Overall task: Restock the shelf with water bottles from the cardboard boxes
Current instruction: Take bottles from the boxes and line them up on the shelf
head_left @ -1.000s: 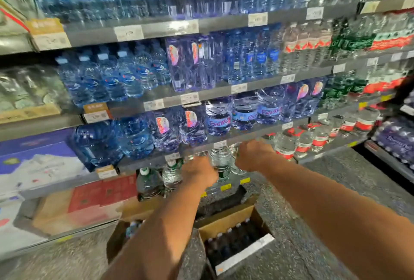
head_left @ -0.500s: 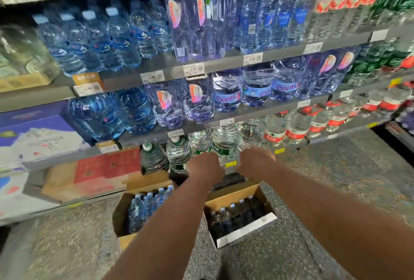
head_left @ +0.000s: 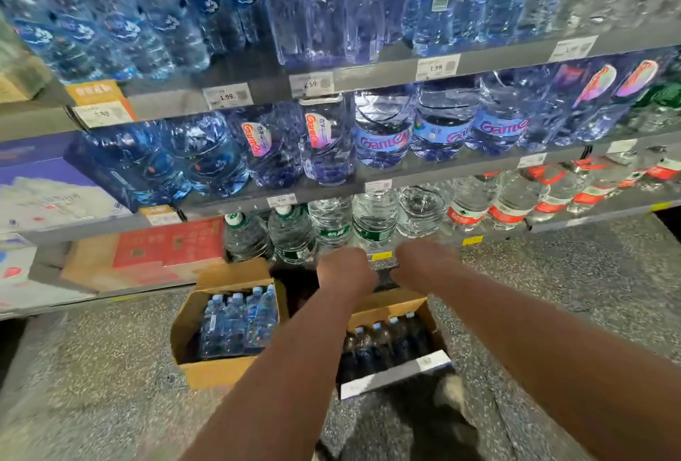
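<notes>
Two open cardboard boxes stand on the floor below the shelf. The left box holds several blue-labelled water bottles. The right box holds several darker bottles with blue caps. My left hand and my right hand hover side by side just in front of the bottom shelf edge, above the right box's far side. Only the backs of both hands show; the fingers point away and are hidden. Nothing shows in either hand. Large green-labelled bottles stand on the bottom shelf right behind the hands.
Higher shelves are packed with blue and purple water bottles. Red-labelled bottles fill the bottom shelf to the right. Flat cartons lie at lower left. Speckled grey floor surrounds the boxes.
Both hands have drawn back from the green-labelled bottles on the bottom shelf and dropped below its edge. The view has tilted down, and both boxes are now in full view.
</notes>
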Available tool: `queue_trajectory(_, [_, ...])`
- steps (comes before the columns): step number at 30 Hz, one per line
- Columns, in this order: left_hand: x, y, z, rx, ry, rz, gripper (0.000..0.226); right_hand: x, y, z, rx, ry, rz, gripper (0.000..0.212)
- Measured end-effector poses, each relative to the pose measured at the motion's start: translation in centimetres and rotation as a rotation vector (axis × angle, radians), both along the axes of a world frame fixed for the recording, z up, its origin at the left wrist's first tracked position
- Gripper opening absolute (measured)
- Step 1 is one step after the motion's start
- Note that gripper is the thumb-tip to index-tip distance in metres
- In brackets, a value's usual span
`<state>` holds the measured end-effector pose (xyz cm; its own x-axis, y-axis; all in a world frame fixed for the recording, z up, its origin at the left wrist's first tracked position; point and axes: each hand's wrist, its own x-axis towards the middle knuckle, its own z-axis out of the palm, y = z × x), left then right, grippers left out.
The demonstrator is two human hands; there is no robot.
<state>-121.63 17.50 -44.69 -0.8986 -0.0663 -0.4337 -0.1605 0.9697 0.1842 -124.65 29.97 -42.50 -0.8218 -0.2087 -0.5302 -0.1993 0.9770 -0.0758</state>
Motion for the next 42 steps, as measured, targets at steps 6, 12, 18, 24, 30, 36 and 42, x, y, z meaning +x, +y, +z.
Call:
queue_trajectory(6, [-1.9, 3.7, -4.1, 0.034, -0.13, 0.17, 0.033, -4.1, 3.7, -4.6, -0.033, -0.075, 0.132, 0.03])
queue_trajectory(12, [-1.0, 5.9, -11.2, 0.05, -0.304, 0.233, 0.035, -4.7, 6.1, -12.7, 0.01, -0.246, 0.14, 0.024])
queue_trajectory(18, [2.8, 6.0, -22.2, 0.111, -0.514, 0.308, 0.027, -0.2, 8.5, -23.8, -0.058, -0.515, -0.05, 0.021])
queue_trajectory(24, [5.3, 5.6, -35.7, 0.183, -0.541, 0.411, 0.027, 2.7, 8.9, -37.2, -0.116, -0.56, -0.268, 0.024])
queue_trajectory(30, [5.4, 4.1, -50.0, 0.256, -0.489, 0.517, 0.026, 3.4, 6.3, -51.6, -0.193, -0.544, -0.363, 0.027])
queue_trajectory(36, [7.6, 4.2, -61.2, 0.364, -0.547, 0.633, 0.036, 5.2, 4.6, -63.0, -0.159, -0.547, -0.362, 0.035])
queue_trajectory(42, [8.1, 5.6, -66.4, 0.539, -0.551, 0.819, 0.055, 5.4, 4.5, -68.2, -0.204, -0.545, -0.543, 0.049])
